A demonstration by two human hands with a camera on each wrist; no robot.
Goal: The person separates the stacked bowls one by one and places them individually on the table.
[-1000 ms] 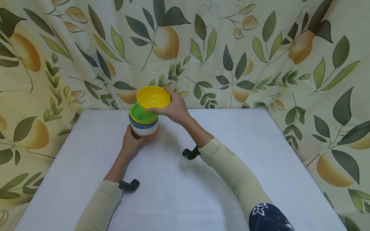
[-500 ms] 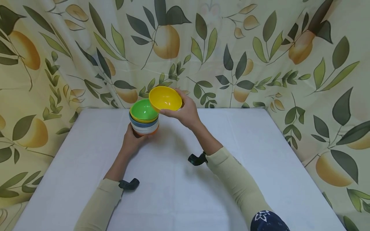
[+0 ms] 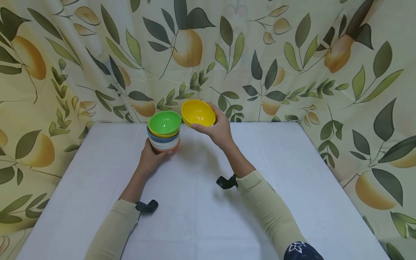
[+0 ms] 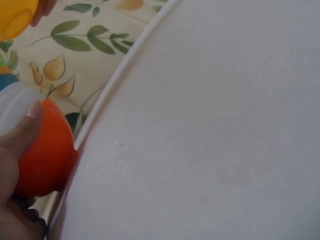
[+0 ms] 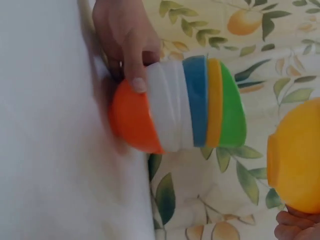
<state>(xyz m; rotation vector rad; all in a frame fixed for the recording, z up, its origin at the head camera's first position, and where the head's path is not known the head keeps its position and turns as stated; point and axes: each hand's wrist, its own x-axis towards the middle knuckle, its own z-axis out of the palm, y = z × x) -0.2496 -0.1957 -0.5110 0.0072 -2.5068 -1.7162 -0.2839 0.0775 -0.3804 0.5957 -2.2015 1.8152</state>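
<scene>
A stack of nested bowls stands near the table's far edge, left of the middle. Its top is a green bowl (image 3: 165, 122); below come a yellow bowl (image 5: 214, 102), a blue bowl (image 5: 195, 100), several white bowls (image 5: 170, 106) and an orange bowl (image 5: 132, 117) at the bottom. My left hand (image 3: 152, 159) grips the stack low down, its thumb across the orange and white bowls. Just right of the stack, my right hand (image 3: 219, 128) holds a separate yellow bowl (image 3: 198, 113) in the air, thumb at its near side. That bowl tilts slightly and is apart from the green one.
A white cloth covers the table (image 3: 195, 202). Behind it and at both sides hangs a curtain (image 3: 227, 54) printed with fruit and leaves. A black wrist camera (image 3: 147, 206) sits on the left wrist, another black camera (image 3: 226, 182) on the right.
My right hand has carried the yellow bowl from above the stack to its right side, uncovering the green bowl. The left hand keeps its grip, with the stack nearly still.
</scene>
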